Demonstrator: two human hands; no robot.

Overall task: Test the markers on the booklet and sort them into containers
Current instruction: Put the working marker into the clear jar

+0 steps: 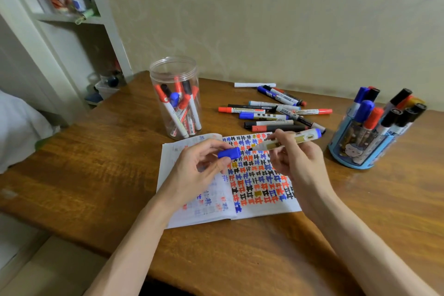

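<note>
the left hand [199,168] pinches a blue cap [229,153] between thumb and fingertips, above the fold of the open booklet [189,220]. the right hand [298,158] grips the uncapped marker [288,140] around its pale barrel, with the dark tip pointing left toward the cap and the blue end raised to the right. the tip hangs over the right page, which is filled with rows of red, blue and black marks; whether it touches the paper cannot be told. the booklet lies flat on the wooden counter [96,163]. behind it to the left stands a clear jar [173,67] holding several markers. a loose pile of markers [274,113] lies behind the booklet. a blue holder [360,158] packed with upright markers stands to the right.
</note>
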